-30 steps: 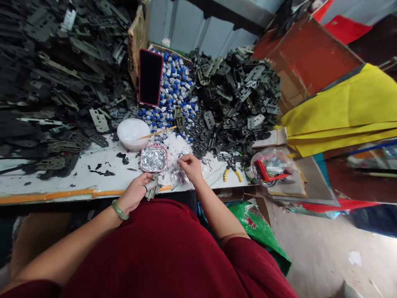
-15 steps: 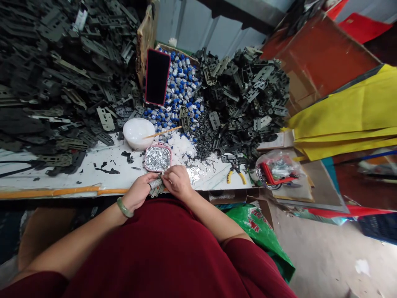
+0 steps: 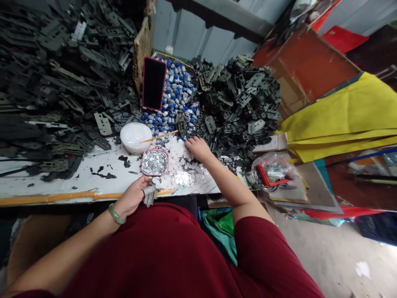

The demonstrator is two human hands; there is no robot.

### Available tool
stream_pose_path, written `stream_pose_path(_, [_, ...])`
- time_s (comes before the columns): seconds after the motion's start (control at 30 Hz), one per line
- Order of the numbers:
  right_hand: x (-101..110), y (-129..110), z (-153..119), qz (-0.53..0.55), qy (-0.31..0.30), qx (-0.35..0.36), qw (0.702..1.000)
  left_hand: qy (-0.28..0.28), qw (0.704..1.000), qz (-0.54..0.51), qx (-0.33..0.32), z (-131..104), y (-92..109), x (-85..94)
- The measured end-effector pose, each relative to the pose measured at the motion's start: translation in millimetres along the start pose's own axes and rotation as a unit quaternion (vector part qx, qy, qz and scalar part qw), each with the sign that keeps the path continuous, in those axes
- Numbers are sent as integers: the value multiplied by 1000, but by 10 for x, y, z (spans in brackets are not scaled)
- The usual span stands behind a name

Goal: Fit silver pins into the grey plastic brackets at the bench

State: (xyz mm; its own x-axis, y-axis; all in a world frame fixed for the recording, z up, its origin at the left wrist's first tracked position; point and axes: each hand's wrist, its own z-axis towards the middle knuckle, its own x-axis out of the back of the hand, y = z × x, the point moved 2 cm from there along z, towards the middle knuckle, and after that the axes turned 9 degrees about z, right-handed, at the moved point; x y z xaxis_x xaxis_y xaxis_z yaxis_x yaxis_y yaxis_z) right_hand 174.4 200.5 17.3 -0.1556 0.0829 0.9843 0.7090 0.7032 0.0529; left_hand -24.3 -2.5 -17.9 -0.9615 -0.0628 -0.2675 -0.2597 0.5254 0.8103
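Observation:
My left hand [image 3: 132, 198] is closed around a greyish-green metal bracket [image 3: 150, 198] at the table's front edge. A small white disc [image 3: 156, 181] shows at the bracket's upper end. My right hand [image 3: 199, 149] is stretched forward, palm down, over the pile of small black parts [image 3: 202, 126] and the scattered white discs [image 3: 176, 148]. Its fingers look slightly apart, and I see nothing held in them; the fingertips are partly hidden. Just beyond my left hand stands a pink-rimmed tray [image 3: 168, 165] full of small silver pins.
A white bowl [image 3: 135, 136] with a wooden stick [image 3: 164, 135] stands behind the tray. Further back are a phone [image 3: 153, 82], blue-and-white pieces [image 3: 180, 91], and heaps of dark brackets [image 3: 242, 99] on both sides. Flat silver pieces [image 3: 183, 178] and a plastic bag [image 3: 276, 169] lie to the right.
My right hand has left the bracket and moved forward and right to the small black parts. My left hand still holds the bracket, now slightly lower and further left in view.

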Motion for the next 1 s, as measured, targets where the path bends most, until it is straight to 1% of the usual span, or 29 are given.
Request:
stream_pose_path(0.1, [11,76,53,-35,-29,43,998,4,1000,-5,-9,4,-4,17])
stream_pose_path(0.17, [11,115,63,-9,-16,31,999,4,1000,-11,-17,2,14,18])
stream_pose_path(0.2, [15,132,61,20,7,8,1000,1,1000,-14,-16,1,26,14])
stream_pose_path(0.23, [21,136,52,61,43,-24,997,0,1000,-17,-14,2,38,7])
stream_pose_path(0.27, [26,116,32,111,88,-61,988,1,1000,-21,-10,4,50,-3])
stream_pose_path(0.3, [25,61,1,168,137,-93,972,4,1000,-27,-6,9,61,-14])
stream_pose_path(0.33, [16,-37,-42,230,182,-113,949,10,999,-34,-3,17,69,-26])
stream_pose_path(0.37, [-1,-179,-95,291,220,-119,923,19,999,-43,0,28,77,-38])
stream_pose_path(0.4, [-25,-360,-153,348,242,-107,899,28,998,-55,-1,39,85,-50])
stream_pose_path(0.47, [-78,-777,-281,436,253,-61,861,54,995,-79,-13,59,103,-66])
stream_pose_path(0.5, [-100,-979,-342,459,247,-37,853,71,993,-90,-26,64,116,-70])
stream_pose_path(0.57, [-117,-1293,-443,471,235,-7,851,105,987,-104,-55,55,146,-70])
stream_pose_path(0.63, [-100,-1459,-500,459,225,-2,859,130,983,-107,-73,27,175,-68])
stream_pose_path(0.73, [-30,-1523,-543,448,222,-3,866,152,979,-105,-88,-31,209,-62])
stream_pose_path(0.8, [17,-1528,-565,465,220,-2,857,162,976,-107,-99,-61,227,-47])
stream_pose_path(0.83, [31,-1526,-568,484,216,-3,848,163,976,-108,-101,-70,237,-36])
stream_pose_path(0.87, [37,-1518,-558,512,210,-5,833,155,977,-111,-99,-74,247,-25])
stream_pose_path(0.9, [33,-1494,-529,552,205,-16,808,140,979,-114,-93,-73,259,-13])
stream_pose_path(0.93, [24,-1452,-478,596,205,-33,776,119,982,-116,-84,-71,271,-2])
stream_pose_path(1.0, [0,-1304,-300,668,225,-87,704,74,988,-120,-67,-66,297,24])
